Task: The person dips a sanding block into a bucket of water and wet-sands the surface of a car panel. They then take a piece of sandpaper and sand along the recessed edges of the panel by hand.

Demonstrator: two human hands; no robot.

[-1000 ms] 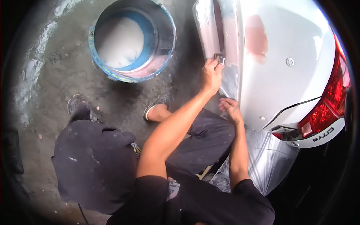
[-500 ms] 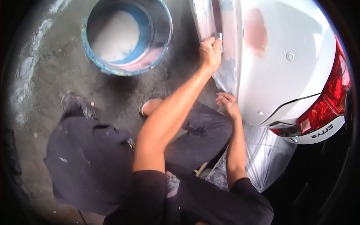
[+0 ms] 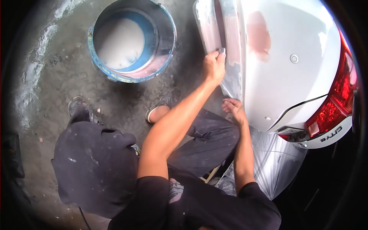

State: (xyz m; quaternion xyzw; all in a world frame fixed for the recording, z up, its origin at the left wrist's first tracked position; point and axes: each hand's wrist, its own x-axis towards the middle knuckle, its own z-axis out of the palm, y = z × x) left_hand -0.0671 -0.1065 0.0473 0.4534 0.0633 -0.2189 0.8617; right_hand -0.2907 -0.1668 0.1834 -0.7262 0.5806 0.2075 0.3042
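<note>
My left hand (image 3: 214,68) is closed around a small grey block (image 3: 222,50), most of it hidden by the fingers. The block lies against the long grooved edge panel (image 3: 232,42) of a silver-white car body, which has pinkish and grey patches. Lower down, by the bottom end of that panel, my right hand (image 3: 234,109) hangs with loosely bent fingers, somewhat apart, and nothing visible in them. The white car surface (image 3: 283,84) with a reddish-brown patch (image 3: 258,36) spreads to the right of both hands.
A blue-rimmed bucket (image 3: 136,79) with whitish liquid stands on the stained floor (image 3: 53,80) at the upper left. A red tail light (image 3: 332,109) is at the far right. Clear plastic sheeting (image 3: 274,157) lies below the car. My bent legs are in the lower left and middle.
My left hand slid up along the panel with the block, then came part of the way back down. My right hand stayed near the panel's lower end. The whole view shifted slightly.
</note>
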